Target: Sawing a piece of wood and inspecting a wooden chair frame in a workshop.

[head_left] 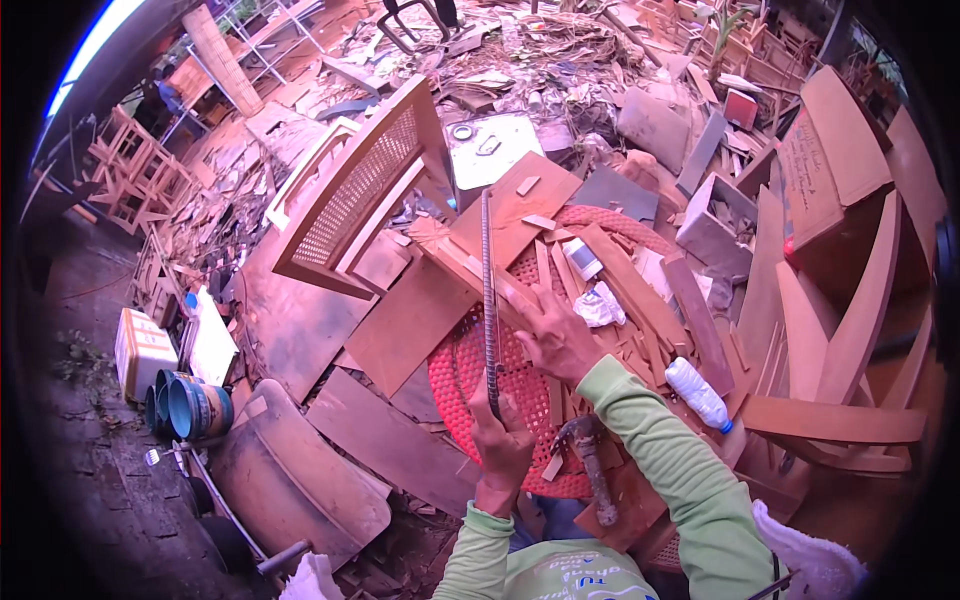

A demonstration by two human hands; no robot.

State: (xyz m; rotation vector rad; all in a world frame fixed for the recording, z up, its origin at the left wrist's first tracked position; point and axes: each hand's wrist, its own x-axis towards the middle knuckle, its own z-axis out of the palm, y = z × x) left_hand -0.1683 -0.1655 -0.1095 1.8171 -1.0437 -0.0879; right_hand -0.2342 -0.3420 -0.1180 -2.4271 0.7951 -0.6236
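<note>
My left hand is closed around the near end of a long, dark ribbed metal bar, which points away from me. The bar crosses over a narrow wooden rail. On the rail's near end lies my right hand, thumb on one side and fingers on the other. Farther left, a wooden frame with a woven cane panel stands tilted; whether the rail joins it I cannot tell. Beneath my hands is a red woven round surface. A hammer rests close to my right forearm.
Wood offcuts, a white bottle and a clear plastic bottle lie to the right. Curved wooden parts and a cardboard box stand farther right. Blue-rimmed buckets are at the left. Scrap covers the ground beyond.
</note>
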